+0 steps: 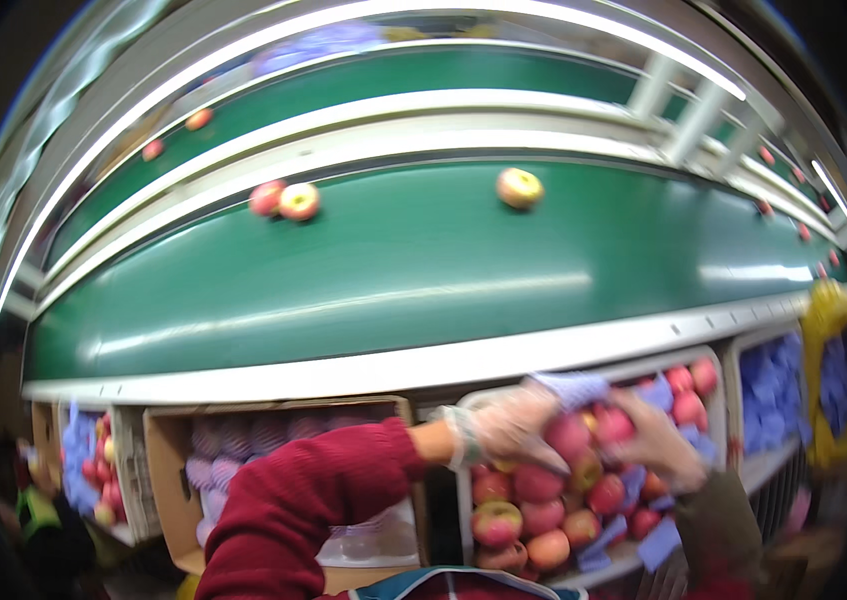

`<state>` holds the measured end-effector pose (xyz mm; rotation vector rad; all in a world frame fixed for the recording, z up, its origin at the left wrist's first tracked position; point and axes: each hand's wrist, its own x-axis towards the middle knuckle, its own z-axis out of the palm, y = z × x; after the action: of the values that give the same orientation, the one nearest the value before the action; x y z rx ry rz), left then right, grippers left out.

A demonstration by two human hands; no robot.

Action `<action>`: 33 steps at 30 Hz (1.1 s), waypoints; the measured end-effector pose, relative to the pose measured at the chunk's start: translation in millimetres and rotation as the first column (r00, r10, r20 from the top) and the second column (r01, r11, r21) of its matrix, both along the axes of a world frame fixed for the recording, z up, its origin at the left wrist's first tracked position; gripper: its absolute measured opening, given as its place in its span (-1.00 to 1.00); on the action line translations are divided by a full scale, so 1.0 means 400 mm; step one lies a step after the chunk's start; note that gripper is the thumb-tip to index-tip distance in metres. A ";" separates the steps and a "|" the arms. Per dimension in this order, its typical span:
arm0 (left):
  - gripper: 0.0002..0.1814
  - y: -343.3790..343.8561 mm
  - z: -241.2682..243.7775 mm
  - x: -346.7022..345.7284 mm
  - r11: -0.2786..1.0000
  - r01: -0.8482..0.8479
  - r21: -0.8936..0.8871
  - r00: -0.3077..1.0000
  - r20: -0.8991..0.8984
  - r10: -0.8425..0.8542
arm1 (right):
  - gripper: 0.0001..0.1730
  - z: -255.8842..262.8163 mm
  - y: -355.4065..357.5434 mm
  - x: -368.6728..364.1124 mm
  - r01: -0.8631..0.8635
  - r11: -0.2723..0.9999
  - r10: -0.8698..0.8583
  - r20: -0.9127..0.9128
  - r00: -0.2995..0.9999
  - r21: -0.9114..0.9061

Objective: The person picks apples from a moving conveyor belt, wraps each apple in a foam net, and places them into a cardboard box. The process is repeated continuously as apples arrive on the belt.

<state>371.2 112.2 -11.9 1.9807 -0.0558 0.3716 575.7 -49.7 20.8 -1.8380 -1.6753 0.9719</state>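
Observation:
My left hand (517, 424), in a clear thin glove, reaches over a grey plastic crate (470, 510) of red apples (539, 484). A lilac foam net sleeve (569, 388) is at its fingers, and a red apple (567, 436) sits just below them, beside the thumb. Facing it, my right hand (660, 442) has its fingers around another red apple (611, 425). Motion blur softens both hands. To the left, a cardboard box (168, 487) holds rows of apples in foam nets (236, 442), partly hidden behind my left forearm.
A green conveyor belt (363, 277) with a white rail (423, 360) runs across the front, carrying a few apples (519, 188). At right are a crate of blue foam pieces (768, 397) and a yellow ring-shaped object (817, 375). Another apple crate (134, 480) stands far left, near a person (48, 517).

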 end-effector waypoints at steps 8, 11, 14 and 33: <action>-0.04 0.640 0.024 -0.330 0.471 -0.809 0.351 0.557 0.205 0.805 | -0.13 -0.025 0.352 0.057 0.295 0.900 -0.313 0.004 0.950 0.322; 0.03 0.918 0.050 -0.508 0.101 -0.662 0.742 -0.061 -0.188 0.980 | 0.01 -0.058 0.621 0.001 0.147 0.898 -0.213 0.116 0.970 0.415; -0.03 1.091 -0.042 -0.678 -0.238 -0.770 0.592 -0.119 0.233 0.965 | 0.17 -0.140 0.869 -0.081 0.018 0.813 -0.120 0.138 0.983 0.581; -0.47 0.555 -0.116 -0.346 0.214 -0.822 0.528 0.336 0.146 0.930 | -0.04 -0.180 0.764 -0.242 0.012 0.958 -0.286 -0.958 0.006 -0.286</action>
<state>232.8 334.2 -58.4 2.3985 1.3732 0.9798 478.9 255.9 -51.1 -0.7334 -0.3767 1.7677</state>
